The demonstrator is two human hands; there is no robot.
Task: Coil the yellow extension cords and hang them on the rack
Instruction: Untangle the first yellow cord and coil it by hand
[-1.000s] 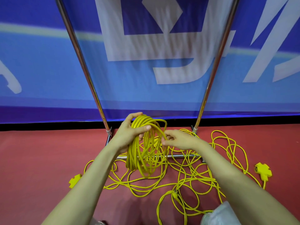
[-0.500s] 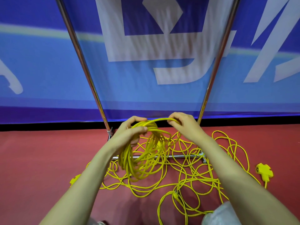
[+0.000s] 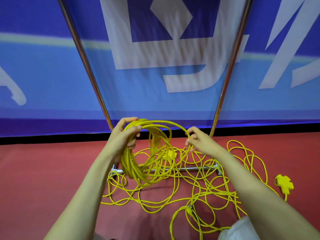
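Note:
My left hand (image 3: 126,135) is closed around the top of a thick coil of yellow extension cord (image 3: 138,168) that hangs down over the rack's base bar. My right hand (image 3: 197,141) pinches a single strand of the same cord, which arches from the coil across to it. More loose yellow cord (image 3: 204,189) lies tangled on the red floor below both hands. A yellow multi-socket end (image 3: 284,183) rests on the floor at the right. The chrome rack (image 3: 225,87) rises as two slanted poles behind my hands; its top is out of view.
A blue banner with white lettering (image 3: 155,58) stands right behind the rack. The rack's chrome base bar (image 3: 194,168) lies on the red floor under the cords. A yellow plug (image 3: 189,211) sits among the loose loops near me. Pale cloth (image 3: 240,229) shows bottom right.
My right hand has moved out to the right and slightly down, drawing a strand into a wide arch from the coil. The left hand keeps its hold on the coil.

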